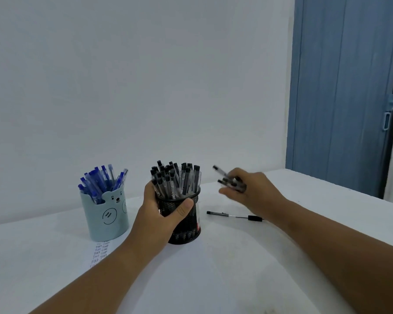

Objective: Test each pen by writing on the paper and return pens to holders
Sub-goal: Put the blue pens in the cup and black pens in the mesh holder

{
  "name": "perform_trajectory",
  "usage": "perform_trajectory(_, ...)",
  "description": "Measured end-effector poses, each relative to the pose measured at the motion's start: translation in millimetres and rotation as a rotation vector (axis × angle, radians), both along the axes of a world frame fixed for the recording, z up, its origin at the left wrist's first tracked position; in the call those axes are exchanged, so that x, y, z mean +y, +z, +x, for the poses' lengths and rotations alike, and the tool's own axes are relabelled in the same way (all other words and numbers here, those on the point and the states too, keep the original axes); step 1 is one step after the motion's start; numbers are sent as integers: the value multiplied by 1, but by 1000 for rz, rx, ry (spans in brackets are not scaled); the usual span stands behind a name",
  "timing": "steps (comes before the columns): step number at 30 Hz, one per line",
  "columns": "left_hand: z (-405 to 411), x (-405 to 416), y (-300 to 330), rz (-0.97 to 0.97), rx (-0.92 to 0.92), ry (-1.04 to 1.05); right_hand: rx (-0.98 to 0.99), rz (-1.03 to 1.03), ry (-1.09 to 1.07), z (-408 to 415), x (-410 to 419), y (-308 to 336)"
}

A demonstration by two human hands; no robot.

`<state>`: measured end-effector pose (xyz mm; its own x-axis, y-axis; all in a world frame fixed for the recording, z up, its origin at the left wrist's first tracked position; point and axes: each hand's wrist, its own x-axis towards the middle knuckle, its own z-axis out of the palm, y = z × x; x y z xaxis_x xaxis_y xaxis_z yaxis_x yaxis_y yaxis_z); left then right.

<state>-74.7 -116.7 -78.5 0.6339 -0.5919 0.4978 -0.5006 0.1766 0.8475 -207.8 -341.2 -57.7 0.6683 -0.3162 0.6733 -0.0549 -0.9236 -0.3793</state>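
Observation:
My left hand (162, 208) grips the black mesh holder (190, 227), which stands upright and is packed with several black pens (176, 180). My right hand (251, 188) hovers just right of that holder and holds a blurred bunch of black pens (227, 180), their ends pointing up and left. One more black pen (235, 215) lies flat on the table under my right wrist. To the left stands a pale blue bear holder (107, 219) full of blue pens (100, 182). A sheet of paper (99, 253) with rows of handwriting lies in front of the bear holder.
Everything rests on a white table (213, 279) against a pale wall. A blue door (343, 91) stands behind the table's far right corner.

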Motion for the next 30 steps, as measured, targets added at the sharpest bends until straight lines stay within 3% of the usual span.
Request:
perform_trajectory(3, -1, 0, 2, -38, -73, 92, 145, -137, -28, 1, 1, -13)
perform_trajectory(6, -6, 2, 5, -120, -185, 210, -57, -91, -16, 2, 4, -5)
perform_trajectory(8, -7, 1, 5, -154, -251, 254, -329, 115, 29, 2, 13, 15)
perform_trajectory(12, -7, -1, 2, -138, -281, 243, -819, 748, 256, -10, 33, 57)
perform_trajectory(15, -6, -3, 1, -130, -289, 237, -948, 876, 254, -22, 41, 76)
perform_trajectory(18, -7, -4, 2, -126, -291, 242, -925, 968, 320, -18, 51, 78)
perform_trajectory(22, -8, -4, 1, -108, -279, 248, -740, 973, 366, 2, 75, 49)
perform_trajectory(30, -10, -1, 2, -91, -237, 228, -528, 764, 217, 10, 75, 20)
